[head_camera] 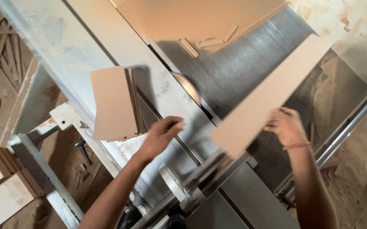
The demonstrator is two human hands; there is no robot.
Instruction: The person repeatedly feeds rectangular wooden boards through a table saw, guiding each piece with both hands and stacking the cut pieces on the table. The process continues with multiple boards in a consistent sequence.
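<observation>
Right hand (286, 126) grip clamped on long board strip (272, 95), centre-right, above saw surface (238, 68). Left hand (162, 135) grip empty, fingers loosely curled, near cut-panel stack (115, 104). Risk: blade (186, 87) exposed between hands; strip tilt could catch it.

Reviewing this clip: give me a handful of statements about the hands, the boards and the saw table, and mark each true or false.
1. The right hand holds a long pale fibreboard strip by its edge. True.
2. The left hand grips the stack of tan rectangular fibreboard pieces. False: it hovers with loose fingers to the right of the stack, holding nothing.
3. A curved piece of the round saw blade shows above the grey metal saw table. True.
4. The right wrist is bare. False: a thin red band circles it.
5. Small pale offcut strips lie at the far end of the table. True.
</observation>
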